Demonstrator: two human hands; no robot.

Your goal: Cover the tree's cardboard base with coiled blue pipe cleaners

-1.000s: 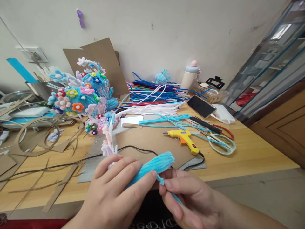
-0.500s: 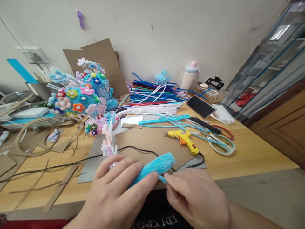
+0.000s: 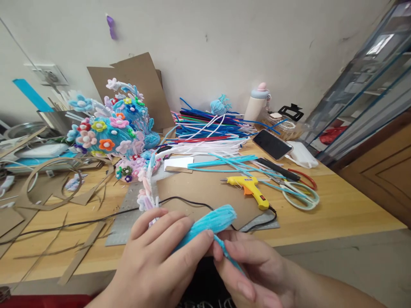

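Observation:
A thick blue fuzzy bundle (image 3: 213,220) lies slantwise in my left hand (image 3: 167,252), whose fingers wrap over it with the thumb pressed along its lower side. Beside the thumb tip, a thin blue strand (image 3: 228,253) runs down to the right between the thumb and fingers of my right hand (image 3: 253,265). Both hands are close together at the table's front edge. Just behind them, a yellow glue gun (image 3: 252,188) rests on a sheet of brown cardboard (image 3: 186,188).
Flower-covered blue craft pieces (image 3: 112,132) stand at left, near cardboard scraps (image 3: 35,188). Pipe cleaners (image 3: 208,128) are piled at the back. Scissors (image 3: 300,194), a phone (image 3: 272,144) and a bottle (image 3: 256,105) are on the right. A black cord (image 3: 105,214) crosses the table.
My right hand has turned and its fingers have spread along the thin strand, showing more of it. My left hand and the bundle have hardly moved.

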